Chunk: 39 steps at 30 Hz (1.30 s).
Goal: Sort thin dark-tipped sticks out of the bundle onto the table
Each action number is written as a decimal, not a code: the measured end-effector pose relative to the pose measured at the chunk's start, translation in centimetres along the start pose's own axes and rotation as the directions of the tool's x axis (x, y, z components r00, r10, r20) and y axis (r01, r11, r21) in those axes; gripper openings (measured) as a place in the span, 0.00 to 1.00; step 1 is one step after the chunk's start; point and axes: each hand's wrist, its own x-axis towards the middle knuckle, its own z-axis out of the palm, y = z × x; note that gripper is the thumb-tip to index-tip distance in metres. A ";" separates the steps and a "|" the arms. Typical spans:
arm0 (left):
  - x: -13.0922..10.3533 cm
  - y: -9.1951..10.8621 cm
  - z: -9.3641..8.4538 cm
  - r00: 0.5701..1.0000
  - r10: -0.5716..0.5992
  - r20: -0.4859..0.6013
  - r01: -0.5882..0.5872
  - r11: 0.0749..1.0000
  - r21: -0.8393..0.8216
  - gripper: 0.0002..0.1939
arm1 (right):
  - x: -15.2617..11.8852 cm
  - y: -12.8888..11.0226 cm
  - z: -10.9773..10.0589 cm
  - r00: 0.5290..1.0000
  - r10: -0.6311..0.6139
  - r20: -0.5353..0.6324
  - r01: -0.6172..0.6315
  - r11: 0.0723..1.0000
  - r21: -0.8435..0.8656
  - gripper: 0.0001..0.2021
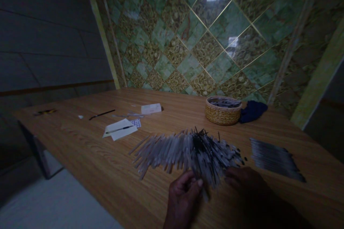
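A wide pile of slim, pale translucent pen-like tubes (pixel 166 150) lies fanned out on the table, with a darker patch of black pieces (pixel 199 141) on it. At the pile's near edge, my left hand (pixel 184 195) is closed with thumb and forefinger together on one pen-like tube (pixel 205 195), which slants down past the thumb. My right hand (pixel 243 180) is low at the right end of the pile, dark and smeared, so its fingers cannot be made out clearly. A neat row of similar tubes (pixel 274 159) with dark ends lies to its right.
On the wooden table (pixel 94 157) stand a wicker basket (pixel 223 114) holding more tubes and a dark blue cloth (pixel 252 111). Leftward lie a white box (pixel 151 108), white paper (pixel 122 130) with a pen (pixel 119 129), and a thin black stick (pixel 102 114). A tiled wall rises behind.
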 end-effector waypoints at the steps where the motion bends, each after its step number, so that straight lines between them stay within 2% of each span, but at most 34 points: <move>1: 0.0 -0.1 0.0 1.000 0.011 0.013 -0.012 1.000 0.015 0.13 | 0.1 0.4 -0.5 0.999 0.039 0.016 -0.036 0.991 -0.129 0.12; 3: 0.0 -0.3 0.2 0.998 0.046 0.046 -0.048 0.998 0.048 0.12 | 0.4 1.1 -0.8 0.994 0.089 0.068 -0.064 0.949 -0.307 0.13; 5: 0.0 -0.5 0.4 0.994 0.074 0.078 -0.081 0.993 0.086 0.12 | 0.7 1.5 -0.4 0.989 0.103 0.108 -0.056 0.929 -0.365 0.14; 11: -0.1 -1.0 0.5 0.993 0.087 0.083 -0.098 0.986 0.138 0.12 | 0.8 1.8 0.5 0.989 0.118 0.094 -0.077 0.930 -0.360 0.14; 18: 0.0 -2.3 0.3 0.967 0.225 0.122 -0.253 0.914 0.318 0.10 | 1.0 2.2 0.4 0.985 0.138 0.107 -0.098 0.944 -0.316 0.14; 25: -0.2 -1.3 0.4 0.965 0.193 0.179 -0.250 0.884 0.395 0.12 | 1.2 2.6 0.6 0.982 0.159 0.097 -0.119 0.936 -0.333 0.15; 34: -0.4 -0.8 0.7 0.978 0.126 0.165 -0.177 0.922 0.345 0.14 | 1.2 2.2 0.9 0.988 0.141 0.059 -0.113 0.935 -0.335 0.14; 36: -0.6 -0.2 0.7 0.979 0.115 0.167 -0.167 0.925 0.341 0.14 | 1.2 2.1 1.0 0.996 0.083 0.019 -0.077 0.977 -0.200 0.12; 38: -0.6 0.3 0.7 0.979 0.116 0.168 -0.168 0.924 0.342 0.13 | 1.1 1.8 0.8 0.999 0.037 -0.030 -0.031 0.985 0.169 0.08; 39: -0.7 0.4 0.7 0.978 0.124 0.170 -0.177 0.922 0.345 0.13 | 1.0 1.5 0.6 0.999 0.037 -0.038 -0.018 0.912 0.409 0.06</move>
